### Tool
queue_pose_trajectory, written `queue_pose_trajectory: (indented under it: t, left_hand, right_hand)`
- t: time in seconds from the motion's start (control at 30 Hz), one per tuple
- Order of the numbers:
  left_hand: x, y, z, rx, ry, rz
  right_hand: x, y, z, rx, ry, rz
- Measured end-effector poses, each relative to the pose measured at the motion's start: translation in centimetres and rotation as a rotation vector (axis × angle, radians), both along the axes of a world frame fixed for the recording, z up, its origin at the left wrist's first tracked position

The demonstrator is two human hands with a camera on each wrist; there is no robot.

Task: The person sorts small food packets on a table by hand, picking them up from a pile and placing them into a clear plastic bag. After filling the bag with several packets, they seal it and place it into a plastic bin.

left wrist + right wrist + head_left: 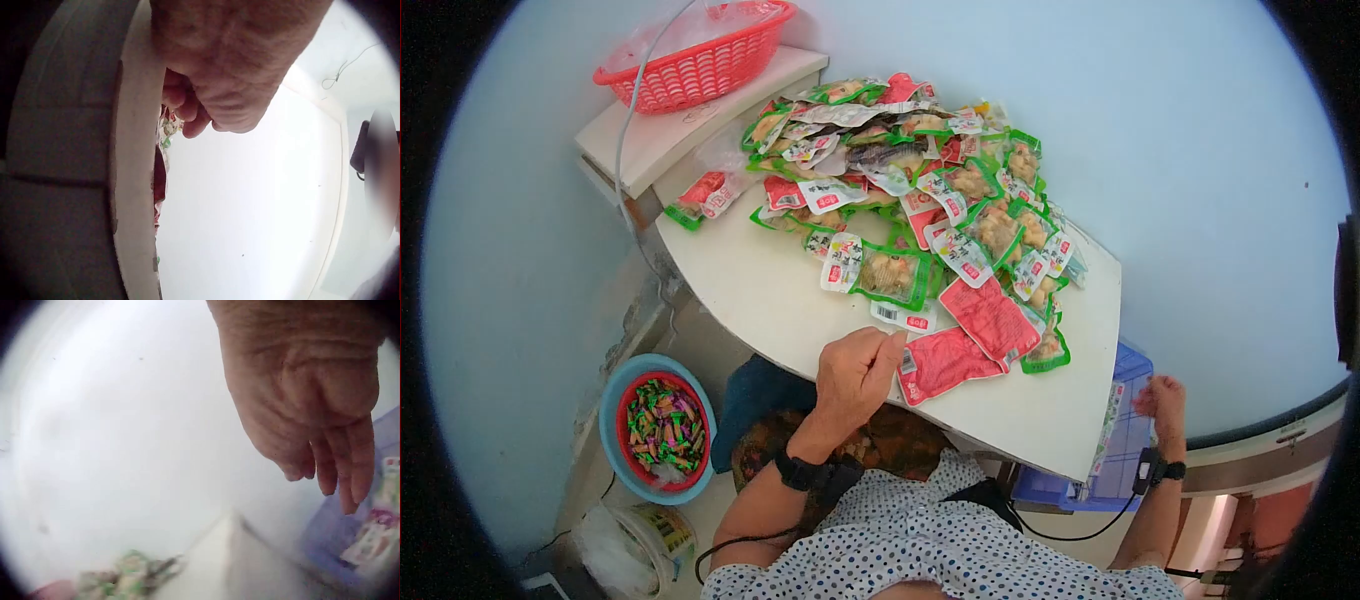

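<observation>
Many clear, green-edged food packets (890,275) lie piled on the white table (740,290), with two red packets (948,365) at the near side. My left hand (858,378) is at the table's front edge beside the red packets. Its fingers (187,112) are loosely curled, with nothing visible in them. My right hand (1163,402) is beyond the table's right side, over a blue-purple crate (1140,365). In the right wrist view, the fingers of that hand (306,394) point downward and hold nothing visible. Packets (375,540) lie inside the crate.
A red basket (700,75) stands on a white surface at the back left. On the floor at left, a blue basin (612,410) holds a red bowl of small wrapped items, near a bucket (665,540). A cable (622,150) hangs at left.
</observation>
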State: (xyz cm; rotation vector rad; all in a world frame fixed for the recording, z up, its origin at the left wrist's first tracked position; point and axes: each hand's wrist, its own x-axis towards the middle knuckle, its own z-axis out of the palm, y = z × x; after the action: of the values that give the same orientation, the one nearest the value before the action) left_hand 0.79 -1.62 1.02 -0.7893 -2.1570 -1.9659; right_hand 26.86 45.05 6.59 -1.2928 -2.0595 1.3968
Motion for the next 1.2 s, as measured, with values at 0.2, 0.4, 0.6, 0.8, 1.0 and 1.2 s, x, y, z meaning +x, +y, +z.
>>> queue_pose_trajectory:
  t: [0.2,0.4,0.6,0.8,1.0,1.2]
  left_hand:
    - [-0.1,-0.3,0.0,0.048,-0.058,-0.035]
    - [0.0,-0.3,-0.4,0.078,-0.157,-0.038]
    - [0.1,-0.7,-0.6,-0.002,-0.236,-0.055]
    - [-0.3,-0.8,-0.8,0.054,-0.316,-0.081]
    - [-2.2,-3.1,0.0,0.014,-0.411,-0.018]
    - [-12.4,-8.5,3.1,-0.297,-0.104,0.492]
  right_hand:
    - [-13.0,-12.9,7.7,0.013,0.231,0.375]
    - [-24.5,-23.4,8.5,-0.046,0.415,0.845]
    - [-33.8,-29.5,4.3,-0.360,0.651,0.935]
    - [-37.0,-32.7,-1.2,-0.194,0.577,0.942]
    - [-38.0,-33.0,-5.6,0.022,0.592,0.991]
    - [-38.0,-32.9,-5.4,0.155,0.577,1.023]
